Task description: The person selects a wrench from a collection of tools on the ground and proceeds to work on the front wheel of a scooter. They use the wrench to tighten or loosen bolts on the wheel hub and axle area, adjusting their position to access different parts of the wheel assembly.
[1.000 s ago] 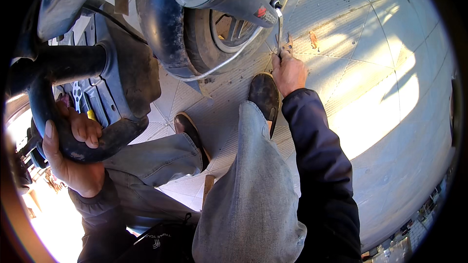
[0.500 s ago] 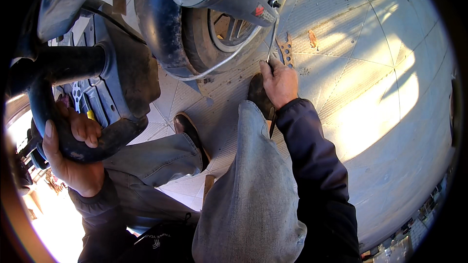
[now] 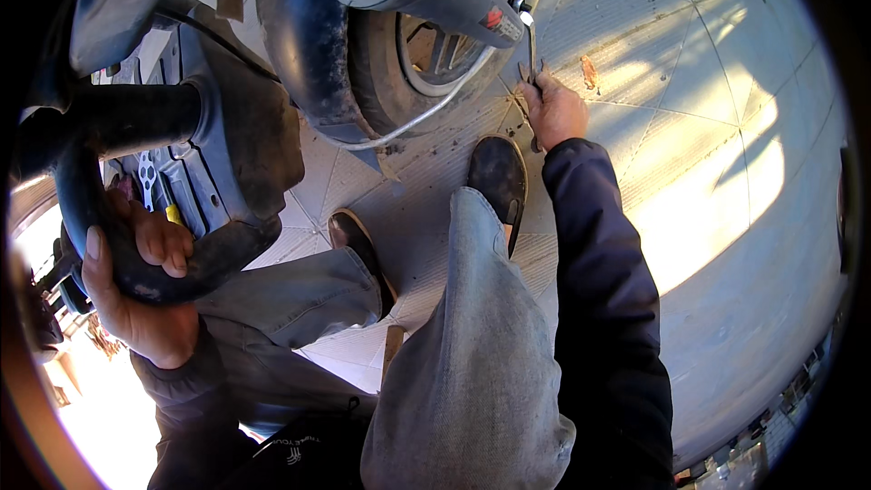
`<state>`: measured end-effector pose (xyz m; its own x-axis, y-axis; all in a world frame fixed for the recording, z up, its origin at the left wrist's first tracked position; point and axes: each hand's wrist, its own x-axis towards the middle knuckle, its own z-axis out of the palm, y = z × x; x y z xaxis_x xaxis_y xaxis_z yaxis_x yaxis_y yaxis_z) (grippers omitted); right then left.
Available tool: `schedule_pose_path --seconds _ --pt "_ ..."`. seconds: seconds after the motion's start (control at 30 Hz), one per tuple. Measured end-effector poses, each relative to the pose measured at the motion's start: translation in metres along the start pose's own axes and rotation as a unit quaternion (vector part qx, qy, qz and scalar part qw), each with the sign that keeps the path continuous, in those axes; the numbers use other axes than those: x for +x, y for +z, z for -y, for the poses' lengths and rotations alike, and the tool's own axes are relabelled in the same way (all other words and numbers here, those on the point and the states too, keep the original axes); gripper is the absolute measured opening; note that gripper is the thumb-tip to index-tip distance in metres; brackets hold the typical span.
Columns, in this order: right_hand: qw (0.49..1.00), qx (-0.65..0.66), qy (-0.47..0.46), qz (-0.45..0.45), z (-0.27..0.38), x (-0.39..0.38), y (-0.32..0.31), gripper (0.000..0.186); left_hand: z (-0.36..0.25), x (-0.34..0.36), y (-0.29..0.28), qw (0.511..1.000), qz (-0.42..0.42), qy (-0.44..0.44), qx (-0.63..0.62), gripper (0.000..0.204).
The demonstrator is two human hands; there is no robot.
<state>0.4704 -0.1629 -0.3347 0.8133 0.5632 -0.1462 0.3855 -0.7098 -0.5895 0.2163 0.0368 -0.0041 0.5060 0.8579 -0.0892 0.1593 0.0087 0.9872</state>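
Observation:
My left hand (image 3: 145,299) is wrapped round a thick black curved bar (image 3: 222,259) of the vehicle. At the front right of the wheel (image 3: 376,68), my right hand (image 3: 555,113) is closed on a slim metal wrench (image 3: 532,34). The wrench's upper end meets a nut or bolt (image 3: 524,5) beside the lower end of a dark fork leg (image 3: 467,4). A dark, narrow metal piece (image 3: 521,102) shows against the right hand; I cannot tell whether it is held or lies on the floor behind.
A pale cable (image 3: 413,122) loops below the wheel. Left of it, a dark plastic tray-like part (image 3: 195,186) holds a perforated spanner (image 3: 146,180) and a yellow-handled tool (image 3: 172,212). My shoes (image 3: 497,172) stand on the tiled floor (image 3: 653,154), where a brown leaf (image 3: 590,73) lies.
My right hand has swung to the right with the wrench, whose lower end moved outward. The perforated metal piece by that hand is now mostly hidden. My left hand stays on the bar.

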Motion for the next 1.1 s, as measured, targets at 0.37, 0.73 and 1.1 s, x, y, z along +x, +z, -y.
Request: schedule_pose_path --seconds 0.37,0.73,1.1 --pt "0.975 -0.19 -0.088 -0.073 -0.033 0.087 -0.022 0.025 -0.001 0.0 0.001 1.0 0.007 0.003 0.014 0.042" --pt "0.931 -0.256 -0.179 -0.187 -0.036 0.129 -0.048 0.026 -0.003 -0.002 0.006 0.999 0.002 0.001 0.039 0.04" --pt "0.975 -0.168 -0.076 -0.12 -0.052 0.109 -0.041 0.024 -0.004 -0.002 0.004 0.999 0.009 -0.001 0.036 0.039"
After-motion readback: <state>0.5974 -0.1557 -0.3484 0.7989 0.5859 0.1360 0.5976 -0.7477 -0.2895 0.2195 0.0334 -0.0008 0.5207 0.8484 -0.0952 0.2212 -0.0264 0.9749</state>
